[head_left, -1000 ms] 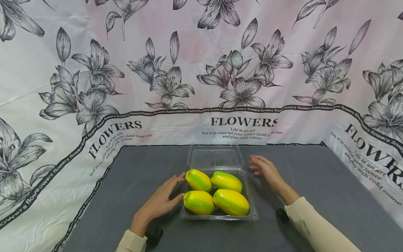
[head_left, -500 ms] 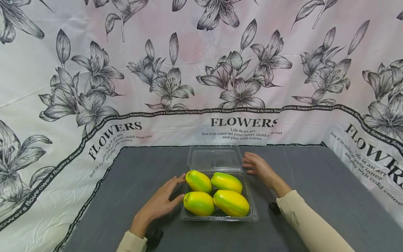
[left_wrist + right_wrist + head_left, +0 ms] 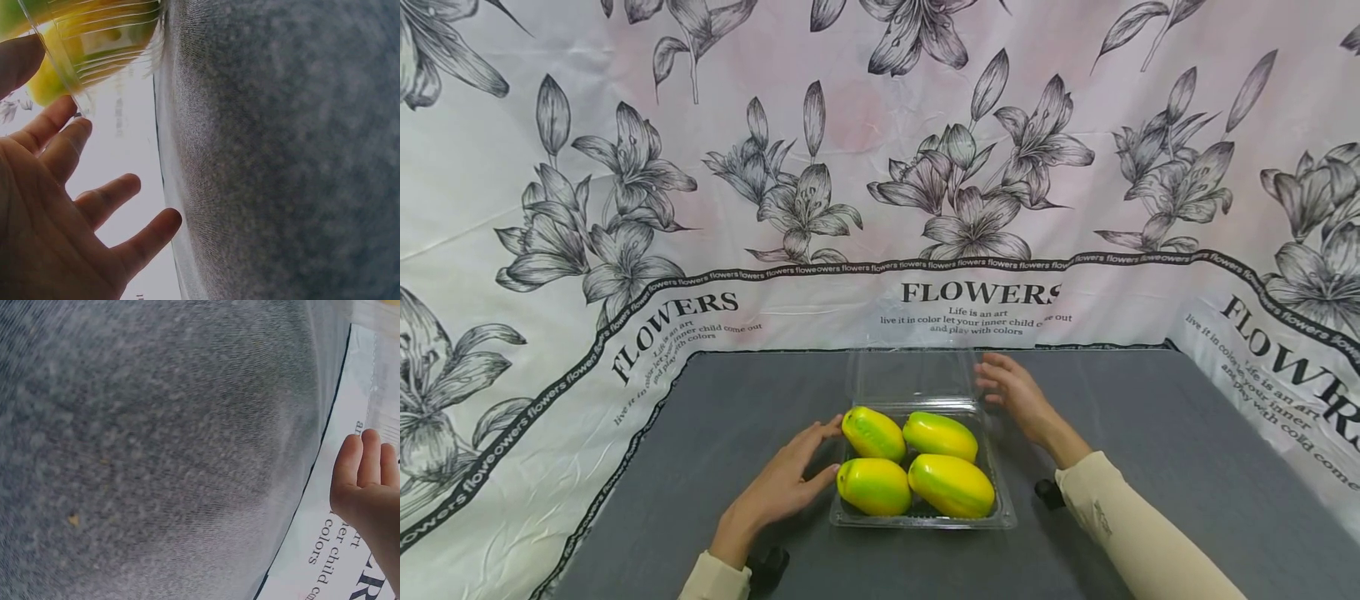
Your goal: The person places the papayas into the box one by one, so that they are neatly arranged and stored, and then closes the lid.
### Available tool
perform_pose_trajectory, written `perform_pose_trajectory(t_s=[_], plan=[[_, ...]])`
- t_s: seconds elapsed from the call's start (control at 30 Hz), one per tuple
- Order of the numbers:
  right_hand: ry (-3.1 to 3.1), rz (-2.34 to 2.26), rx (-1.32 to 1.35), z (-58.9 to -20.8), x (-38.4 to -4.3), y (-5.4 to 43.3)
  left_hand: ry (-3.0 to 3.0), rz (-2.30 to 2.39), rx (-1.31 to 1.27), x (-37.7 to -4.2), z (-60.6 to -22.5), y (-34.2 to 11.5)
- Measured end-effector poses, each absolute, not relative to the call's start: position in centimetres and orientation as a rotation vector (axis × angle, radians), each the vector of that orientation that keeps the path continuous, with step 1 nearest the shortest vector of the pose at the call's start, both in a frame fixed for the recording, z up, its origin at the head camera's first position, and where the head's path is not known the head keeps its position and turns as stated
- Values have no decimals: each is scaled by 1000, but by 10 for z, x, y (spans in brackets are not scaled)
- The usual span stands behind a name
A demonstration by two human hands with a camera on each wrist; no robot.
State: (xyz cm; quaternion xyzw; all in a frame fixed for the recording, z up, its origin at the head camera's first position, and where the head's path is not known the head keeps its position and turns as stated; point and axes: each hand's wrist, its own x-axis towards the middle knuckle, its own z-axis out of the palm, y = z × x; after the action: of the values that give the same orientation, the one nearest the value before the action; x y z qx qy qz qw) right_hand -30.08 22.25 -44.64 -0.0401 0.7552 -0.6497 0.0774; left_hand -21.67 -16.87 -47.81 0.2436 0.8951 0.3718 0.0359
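A clear plastic clamshell box (image 3: 925,522) stands on the grey table with its lid (image 3: 913,379) tilted up at the back. Inside lie several yellow-green fruits (image 3: 951,486), smooth and oblong like papayas or mangoes. My left hand (image 3: 782,482) is at the box's left side, fingers spread; in the left wrist view, thumb and fingertips reach the rim of the clear ribbed wall (image 3: 103,40). At the lid's right edge is my right hand (image 3: 1018,400), its fingers extended and close together. The right wrist view shows those fingertips overlapping the clear lid (image 3: 384,415).
A grey cloth covers the table (image 3: 700,433). Behind and beside it hangs a white curtain (image 3: 820,308) printed with lilies and lettering. Dark wrist straps (image 3: 1048,493) show below both cuffs.
My right hand has moved left and slightly back to the lid's right edge. The lid stands a little more upright. My left hand has stayed at the box's side.
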Motion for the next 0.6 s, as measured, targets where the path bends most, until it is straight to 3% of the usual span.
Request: perform_pose_trajectory(t_s=[0.6], plan=[[2290,-2037,-212,-429,-287,224,2758,1148,723,-215,-477,-168]])
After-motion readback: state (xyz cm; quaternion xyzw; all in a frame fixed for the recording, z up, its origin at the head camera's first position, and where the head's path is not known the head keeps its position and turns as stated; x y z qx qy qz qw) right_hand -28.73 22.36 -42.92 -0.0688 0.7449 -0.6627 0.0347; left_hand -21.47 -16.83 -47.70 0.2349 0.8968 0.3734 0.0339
